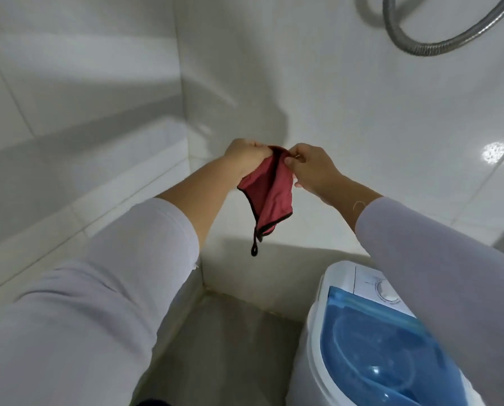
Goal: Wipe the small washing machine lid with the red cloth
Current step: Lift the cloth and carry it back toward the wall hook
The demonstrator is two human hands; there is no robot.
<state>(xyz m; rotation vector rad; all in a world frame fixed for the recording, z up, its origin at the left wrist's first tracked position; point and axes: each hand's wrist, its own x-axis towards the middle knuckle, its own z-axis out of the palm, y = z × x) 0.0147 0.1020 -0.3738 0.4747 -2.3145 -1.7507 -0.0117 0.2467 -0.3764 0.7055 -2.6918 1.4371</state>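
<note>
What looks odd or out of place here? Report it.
Nothing is spilled or broken. The cloth hangs bunched between the left hand and right hand, well clear of the lid. Dark grime lines the floor edge at the wall.

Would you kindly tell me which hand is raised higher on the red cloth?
The left hand grips the black-trimmed red cloth slightly higher; the right hand pinches its edge just below.

Single head-worn wide-angle view, looking forward and down into a white tiled wall corner (pixel 186 118). Both arms reach out from 6 o'clock, close to lens. White small washing machine with translucent blue lid (pixel 370 347) at 5 o'clock, near.
</note>
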